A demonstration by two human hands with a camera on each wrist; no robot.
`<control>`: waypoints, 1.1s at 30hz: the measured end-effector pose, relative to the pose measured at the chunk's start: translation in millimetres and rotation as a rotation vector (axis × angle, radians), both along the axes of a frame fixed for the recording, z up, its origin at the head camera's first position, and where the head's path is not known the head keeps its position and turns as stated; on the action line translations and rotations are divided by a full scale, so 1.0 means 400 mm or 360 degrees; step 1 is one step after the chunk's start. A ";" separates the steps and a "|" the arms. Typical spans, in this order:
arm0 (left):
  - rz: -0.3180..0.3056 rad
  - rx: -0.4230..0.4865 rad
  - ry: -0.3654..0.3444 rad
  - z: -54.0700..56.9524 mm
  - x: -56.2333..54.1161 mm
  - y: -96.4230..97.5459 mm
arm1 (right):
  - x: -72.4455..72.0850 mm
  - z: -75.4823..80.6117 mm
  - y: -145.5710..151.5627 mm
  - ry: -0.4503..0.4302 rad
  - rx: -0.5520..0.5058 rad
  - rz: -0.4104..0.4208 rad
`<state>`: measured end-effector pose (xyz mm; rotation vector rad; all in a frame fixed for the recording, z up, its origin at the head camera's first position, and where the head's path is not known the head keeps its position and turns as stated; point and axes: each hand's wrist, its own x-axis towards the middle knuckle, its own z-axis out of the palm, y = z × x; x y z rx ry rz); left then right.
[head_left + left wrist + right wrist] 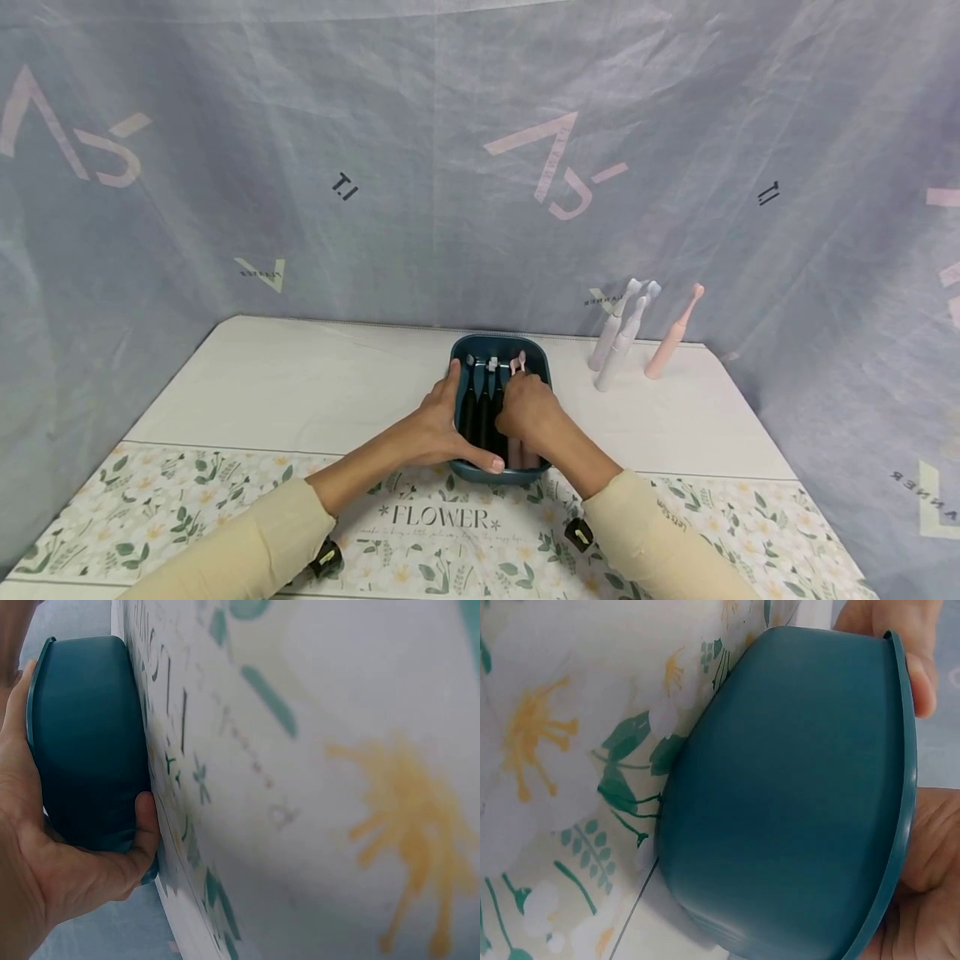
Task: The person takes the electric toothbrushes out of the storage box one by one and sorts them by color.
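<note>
Loading toothbrushes into the teal tray (542, 367), by the look of it: left hand (438, 429) gripping the tray's near-left corner, thumb curled along the front wall, steadying it. Right hand (527, 408) down inside, fingers bent over the pink toothbrush (517, 363) beside the black toothbrushes (480, 400), grip itself hidden. Next, probably, letting go cleanly and reaching beyond the right hand to the standing toothbrushes (626, 342).

My right hand (527, 408) covering lower parts of toothbrushes (489, 392) in tray (480, 346); whether my fingers gripping one, cannot tell. Left wrist view cutting off my left hand (45, 855) at edge, desk print blurring. Right wrist view showing only tray's outer wall (795, 795), contents hiding.
</note>
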<state>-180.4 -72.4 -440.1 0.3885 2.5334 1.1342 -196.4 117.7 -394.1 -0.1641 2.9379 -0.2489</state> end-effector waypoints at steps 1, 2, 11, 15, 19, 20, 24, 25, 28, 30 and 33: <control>-0.0003 0.0005 0.0001 0.000 0.000 0.000 | -0.001 0.000 0.000 -0.0003 0.0005 -0.0002; -0.0005 0.0006 0.0004 -0.001 0.000 0.000 | -0.002 -0.001 0.000 -0.0006 0.0006 -0.0008; -0.0009 0.0005 -0.0006 0.000 0.002 0.000 | -0.004 -0.003 0.007 -0.0033 -0.0087 -0.0087; -0.0007 -0.0002 -0.0007 0.000 0.001 0.000 | -0.004 0.000 0.015 -0.0039 -0.0150 -0.0059; -0.0002 -0.0006 -0.0001 0.001 0.000 0.000 | 0.000 0.005 0.024 -0.0074 -0.0246 -0.0060; 0.0000 -0.0004 -0.0003 0.001 0.000 0.000 | 0.000 0.006 0.025 -0.0088 -0.0269 -0.0061; 0.0002 0.0003 -0.0004 0.001 -0.001 -0.001 | 0.000 0.013 0.033 -0.0129 -0.0334 -0.0070; 0.0003 0.0006 -0.0006 0.001 0.000 -0.002 | 0.001 0.013 0.036 -0.0123 -0.0339 -0.0066; 0.0000 0.0003 -0.0002 0.000 -0.001 -0.002 | 0.006 0.016 0.045 -0.0110 -0.0366 -0.0067; 0.0004 0.0000 -0.0003 0.000 0.000 -0.002 | 0.011 0.018 0.051 -0.0080 -0.0386 -0.0061; 0.0009 0.0010 -0.0010 -0.001 0.000 -0.002 | 0.018 0.021 0.059 -0.0046 -0.0423 -0.0062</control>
